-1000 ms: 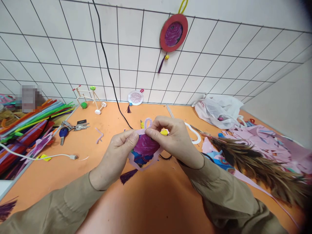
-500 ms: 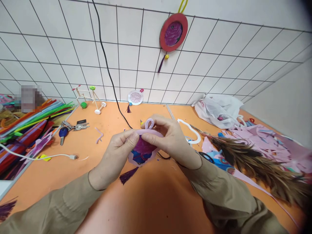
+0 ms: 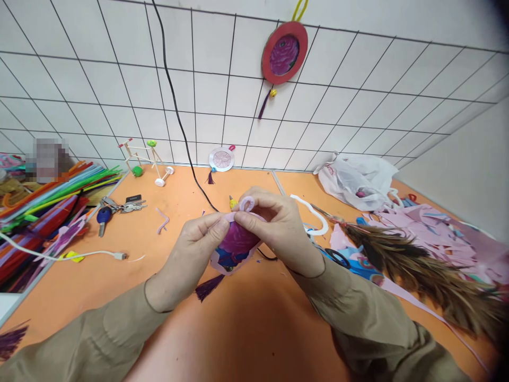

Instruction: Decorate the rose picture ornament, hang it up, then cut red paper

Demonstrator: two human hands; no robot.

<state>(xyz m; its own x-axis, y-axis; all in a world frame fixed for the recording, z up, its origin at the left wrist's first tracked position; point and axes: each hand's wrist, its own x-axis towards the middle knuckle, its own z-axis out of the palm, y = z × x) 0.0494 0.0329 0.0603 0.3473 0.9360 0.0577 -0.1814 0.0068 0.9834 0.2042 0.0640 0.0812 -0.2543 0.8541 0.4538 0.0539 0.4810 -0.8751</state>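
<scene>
Between my two hands is a round flower ornament with a pale lilac rim, a magenta and blue flower picture and a small lilac loop at its top. My left hand pinches the upper left of the rim between thumb and fingers. At the upper right, beside the loop, my right hand grips the rim, its thumb across the front. A dark purple tassel hangs from the ornament's lower edge. Part of the rim is covered by my fingers.
Coloured pipe cleaners, keys and a white cable lie at left. Against the tiled wall stand a small stick model and a white round ornament. On the right are a plastic bag, pink scraps and feathers.
The ornament has tipped slightly, so more of its flower picture faces me. The loop has shifted a little to the right and down, and my right thumb has moved slightly. Both hands keep their hold.
</scene>
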